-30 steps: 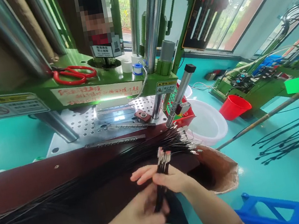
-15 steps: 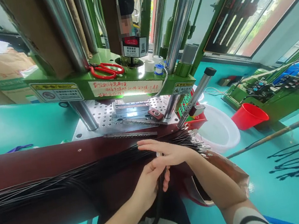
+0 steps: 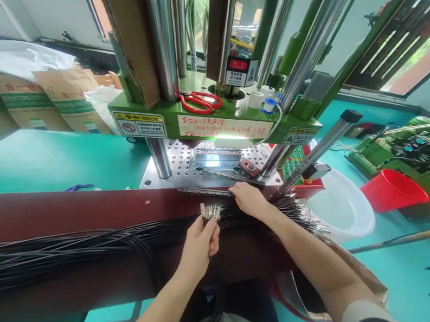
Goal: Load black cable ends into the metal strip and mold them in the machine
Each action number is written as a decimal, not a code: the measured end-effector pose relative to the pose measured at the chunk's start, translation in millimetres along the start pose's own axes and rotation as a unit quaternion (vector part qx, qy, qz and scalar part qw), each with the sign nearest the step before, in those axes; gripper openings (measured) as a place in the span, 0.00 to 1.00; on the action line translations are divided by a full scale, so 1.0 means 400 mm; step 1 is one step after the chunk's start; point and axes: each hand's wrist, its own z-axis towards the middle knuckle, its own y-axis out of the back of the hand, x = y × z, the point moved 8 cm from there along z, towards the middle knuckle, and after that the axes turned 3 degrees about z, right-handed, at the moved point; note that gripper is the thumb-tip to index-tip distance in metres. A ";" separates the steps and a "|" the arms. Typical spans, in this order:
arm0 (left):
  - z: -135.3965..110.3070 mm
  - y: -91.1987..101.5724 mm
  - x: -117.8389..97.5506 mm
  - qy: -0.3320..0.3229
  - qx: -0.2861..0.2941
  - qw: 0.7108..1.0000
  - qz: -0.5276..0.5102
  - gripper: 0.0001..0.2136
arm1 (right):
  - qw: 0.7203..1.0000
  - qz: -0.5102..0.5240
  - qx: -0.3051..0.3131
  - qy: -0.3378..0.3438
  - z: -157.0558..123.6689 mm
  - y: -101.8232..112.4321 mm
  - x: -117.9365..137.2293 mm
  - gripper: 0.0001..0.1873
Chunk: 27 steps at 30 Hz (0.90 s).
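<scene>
My left hand is closed round a small bunch of black wires, their metal terminal ends sticking up above my fingers. My right hand reaches forward to the long metal jig strip at the far edge of the dark red table; its fingers are curled at the strip's right end, and what they hold, if anything, is hidden. A thick sheaf of black wires lies across the table from the left, its terminal ends fanning out on the right.
A green press with chrome columns stands behind the table, red scissors and tape rolls on its deck, a perforated plate beneath. A white basin and red bucket sit right. Paper sacks are stacked back left.
My hands have parted. The left hand kept the wire bunch and lifted it over the sheaf; the right hand moved forward to the jig strip. My view swung left and up.
</scene>
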 end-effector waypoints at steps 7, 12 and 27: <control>-0.002 0.021 0.006 0.001 -0.005 1.000 -0.009 0.11 | 0.998 0.016 0.052 0.022 -0.022 0.053 0.020 0.08; -0.019 -0.011 0.010 -0.011 0.012 1.000 0.018 0.13 | 0.929 0.347 0.088 -0.090 -0.159 0.020 -0.001 0.07; -0.021 -0.119 0.131 0.078 0.119 0.957 0.254 0.13 | 0.561 0.805 -0.112 -0.157 -0.324 -0.137 0.010 0.26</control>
